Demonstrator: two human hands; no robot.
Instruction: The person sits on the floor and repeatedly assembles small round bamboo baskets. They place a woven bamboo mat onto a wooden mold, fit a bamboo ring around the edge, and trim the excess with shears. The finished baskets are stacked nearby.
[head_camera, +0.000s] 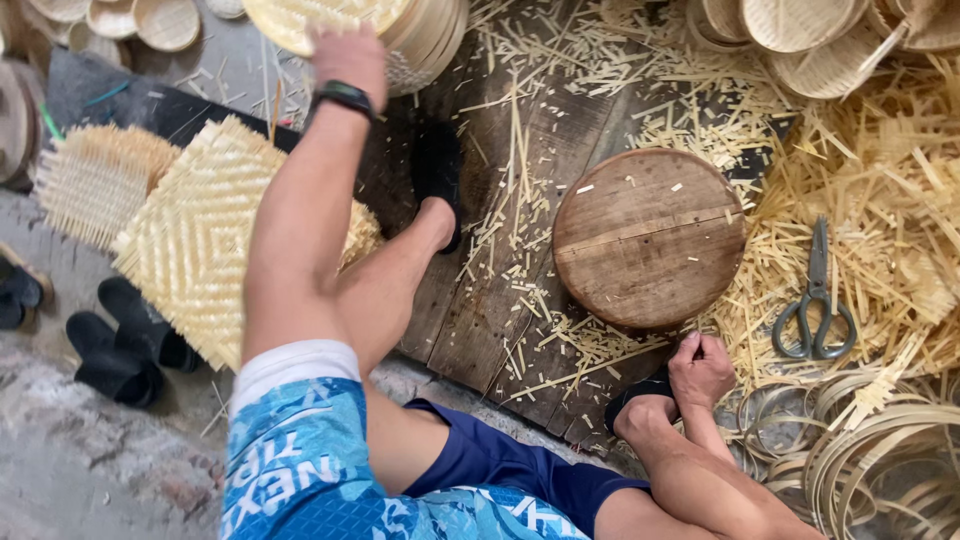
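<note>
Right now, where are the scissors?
In the head view, the scissors lie on the right, on the pile of bamboo strips, just right of the round wooden block and up from the right hand.

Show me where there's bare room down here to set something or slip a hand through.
The top of the round wooden block is nearly bare, just a few chips. The dark planks between the block and the left leg carry only thin scattered strips. Crowded: the straw heap around the scissors to the right, the hoops beside the right hand, and the woven mats on the left.
</note>
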